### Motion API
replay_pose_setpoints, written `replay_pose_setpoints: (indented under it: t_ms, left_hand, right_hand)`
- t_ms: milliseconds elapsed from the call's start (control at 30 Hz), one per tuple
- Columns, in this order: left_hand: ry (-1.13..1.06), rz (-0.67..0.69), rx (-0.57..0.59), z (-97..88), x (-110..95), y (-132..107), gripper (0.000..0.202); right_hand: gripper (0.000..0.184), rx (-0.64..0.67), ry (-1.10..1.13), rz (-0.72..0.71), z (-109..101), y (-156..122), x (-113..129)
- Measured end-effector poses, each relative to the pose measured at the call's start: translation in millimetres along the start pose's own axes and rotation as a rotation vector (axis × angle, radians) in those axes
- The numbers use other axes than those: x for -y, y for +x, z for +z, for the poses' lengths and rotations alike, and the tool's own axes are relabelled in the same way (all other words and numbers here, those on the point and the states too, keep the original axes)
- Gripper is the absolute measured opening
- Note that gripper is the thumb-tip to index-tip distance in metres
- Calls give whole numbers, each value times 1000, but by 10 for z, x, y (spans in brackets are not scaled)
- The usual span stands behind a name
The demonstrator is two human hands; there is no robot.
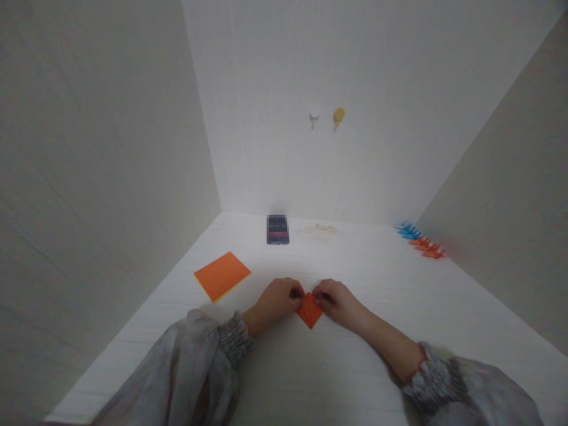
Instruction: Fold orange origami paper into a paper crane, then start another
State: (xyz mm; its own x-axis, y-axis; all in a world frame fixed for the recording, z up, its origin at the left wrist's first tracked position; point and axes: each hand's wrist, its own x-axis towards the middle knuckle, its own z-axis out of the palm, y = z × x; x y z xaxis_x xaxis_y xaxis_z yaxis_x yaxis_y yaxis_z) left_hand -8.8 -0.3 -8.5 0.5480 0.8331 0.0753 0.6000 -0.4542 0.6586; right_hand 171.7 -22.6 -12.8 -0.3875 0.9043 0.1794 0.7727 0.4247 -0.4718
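A small folded orange paper (309, 311), diamond shaped, lies on the white table (364, 355) in front of me. My left hand (276, 303) pinches its upper left edge with closed fingers. My right hand (338, 304) pinches its upper right edge the same way. The fingertips of both hands almost meet above the paper's top corner. Grey sleeves cover both my forearms.
A stack of flat orange paper sheets (222, 275) lies to the left. A dark small box (277, 229) stands near the back wall. Folded blue and orange paper figures (420, 240) line the right wall. Two hooks (326, 117) hang on the back wall.
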Motion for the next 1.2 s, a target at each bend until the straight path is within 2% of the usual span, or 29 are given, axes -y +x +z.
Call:
replay_pose_setpoints:
  t_ms: [100,200,367,500,667,967,1200]
  left_hand:
    - [-10,3,17,-16,16,8,20]
    - [7,32,36,-30,21,12,19]
    - [78,137,47,-45,33,8,15]
    - [153,260,75,-82,31,-22,16]
    - [238,331,84,-132,-20,-78,21]
    - [437,438,77,-117,-37,-75,15]
    - [531,522,120,-145,-31,-86,18]
  right_hand:
    - [14,8,-35,-35,-12,-4,16]
    - [13,2,-92,-134,-42,-23,32]
    - [12,33,-121,-311,-98,-53,44]
    - [16,43,-153,-390,-110,-64,41]
    - [19,46,-159,-422,-116,-75,60]
    - [19,29,-209,-450,-84,-89,51]
    - [25,90,-224,-439,-105,-121,34]
